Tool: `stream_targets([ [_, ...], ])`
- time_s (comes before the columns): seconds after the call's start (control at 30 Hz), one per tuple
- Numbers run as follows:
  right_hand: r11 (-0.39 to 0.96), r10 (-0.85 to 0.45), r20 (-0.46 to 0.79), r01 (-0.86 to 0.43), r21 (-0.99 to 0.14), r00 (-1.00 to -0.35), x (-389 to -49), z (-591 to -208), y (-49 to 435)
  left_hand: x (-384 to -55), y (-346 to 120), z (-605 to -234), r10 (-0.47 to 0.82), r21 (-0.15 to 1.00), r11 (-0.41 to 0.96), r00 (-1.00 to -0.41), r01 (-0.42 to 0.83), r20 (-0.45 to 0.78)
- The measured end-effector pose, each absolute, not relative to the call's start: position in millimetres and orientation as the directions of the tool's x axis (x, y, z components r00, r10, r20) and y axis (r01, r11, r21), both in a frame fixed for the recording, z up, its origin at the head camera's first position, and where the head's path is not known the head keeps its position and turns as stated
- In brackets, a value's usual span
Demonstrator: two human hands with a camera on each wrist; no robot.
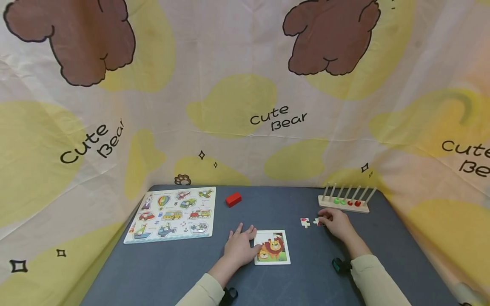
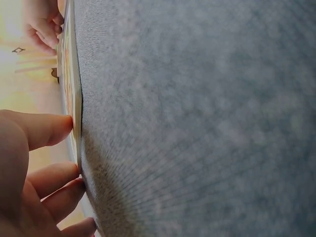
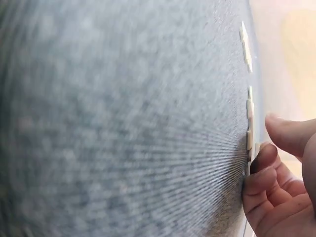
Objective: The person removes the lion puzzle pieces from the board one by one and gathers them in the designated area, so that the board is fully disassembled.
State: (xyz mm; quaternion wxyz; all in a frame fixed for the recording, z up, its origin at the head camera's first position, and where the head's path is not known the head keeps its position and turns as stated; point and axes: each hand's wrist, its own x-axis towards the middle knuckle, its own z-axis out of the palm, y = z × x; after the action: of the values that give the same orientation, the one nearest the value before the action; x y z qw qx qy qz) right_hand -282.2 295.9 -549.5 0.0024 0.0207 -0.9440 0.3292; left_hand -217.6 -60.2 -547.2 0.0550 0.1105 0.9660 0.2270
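A lion jigsaw puzzle [image 1: 272, 250] in a white frame lies flat on the table, its upper left part pale and without picture. My left hand [image 1: 240, 247] rests at its left side with fingers spread and thumb over the edge. In the left wrist view, the fingertips [image 2: 63, 124] touch the frame's rim. To the right lies one loose jigsaw piece [image 1: 305, 222]. Beside it is a second piece [image 1: 317, 222], partly covered by my right hand [image 1: 337, 224]. The right wrist view shows the right thumb [image 3: 284, 133] apart from the loosely bent fingers, close to the pieces.
At the left lies a picture board [image 1: 174, 216] with vehicles. A red block [image 1: 233, 199] sits near the back. The wooden peg rack [image 1: 343, 205] with green and red beads stands behind my right hand. A printed cloth [image 1: 229, 106] hangs behind the table [image 1: 160, 272].
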Motion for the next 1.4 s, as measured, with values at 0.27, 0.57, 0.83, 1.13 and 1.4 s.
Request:
stream_targets([
  [0.27, 0.750, -0.056, 0.084, -0.097, -0.654, -0.995, -281.0, -539.3, 289.8, -216.7, -61.3, -547.8, 0.236, 0.468, 0.864, -0.970, 0.186, -0.052],
  [0.57, 0.711, -0.074, 0.117, -0.135, -0.690, -0.990, -278.5, -523.5, 272.2, -216.3, -61.1, -547.4, 0.232, 0.470, 0.863, -0.972, 0.182, -0.049],
  [0.83, 0.657, -0.093, 0.129, -0.158, -0.737, -0.987, -275.2, -514.8, 256.7, -215.0, -60.5, -544.5, 0.233, 0.485, 0.856, -0.971, 0.178, -0.055],
  [1.13, 0.673, -0.105, 0.136, -0.171, -0.720, -0.985, -273.1, -513.6, 243.8, -214.8, -60.6, -543.0, 0.230, 0.479, 0.860, -0.972, 0.178, -0.053],
  [1.4, 0.673, -0.124, 0.157, -0.199, -0.713, -0.980, -270.2, -517.2, 233.1, -215.9, -59.4, -545.7, 0.232, 0.466, 0.866, -0.971, 0.180, -0.056],
])
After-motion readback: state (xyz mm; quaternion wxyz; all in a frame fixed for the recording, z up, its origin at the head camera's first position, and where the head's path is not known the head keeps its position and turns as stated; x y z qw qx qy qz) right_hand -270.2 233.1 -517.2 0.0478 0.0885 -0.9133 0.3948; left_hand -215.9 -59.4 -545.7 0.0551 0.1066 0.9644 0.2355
